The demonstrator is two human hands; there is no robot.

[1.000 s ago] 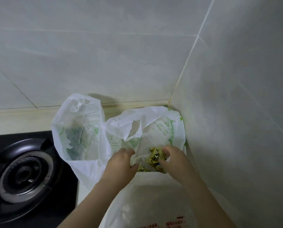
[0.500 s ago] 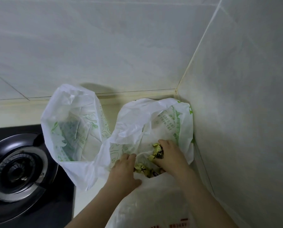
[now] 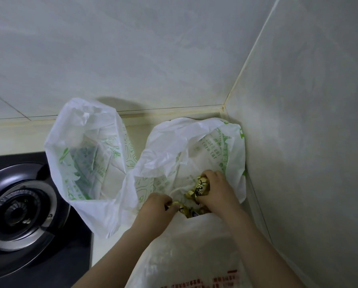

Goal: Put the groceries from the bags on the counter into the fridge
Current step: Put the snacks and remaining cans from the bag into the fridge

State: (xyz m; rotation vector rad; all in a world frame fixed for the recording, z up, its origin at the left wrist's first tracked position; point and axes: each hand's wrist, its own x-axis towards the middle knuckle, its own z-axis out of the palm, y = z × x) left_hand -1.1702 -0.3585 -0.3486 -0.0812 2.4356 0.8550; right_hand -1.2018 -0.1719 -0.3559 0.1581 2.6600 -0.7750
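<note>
Right hand (image 3: 218,191) grips a gold packet (image 3: 202,186) (black lettering) inside the bag (image 3: 174,146); left hand (image 3: 157,209) pinches a wrapper (image 3: 177,203) alongside.

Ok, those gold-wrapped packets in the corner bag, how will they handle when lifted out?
Probably light: the right hand grips one gold packet alone. The wrapper looks crinkled and glossy, so likely floppy and a bit slippery. The thin white bag sags around the packets and may snag or drag along.

I count three plastic bags: one green-printed bag (image 3: 86,154) on the left, one corner bag (image 3: 194,142), one red-printed bag (image 3: 194,256) nearest me. One stove burner (image 3: 18,210). Two hands, my left hand (image 3: 155,210) and right hand (image 3: 217,190). The gold packets (image 3: 202,186) are several, too bunched to count.
</note>
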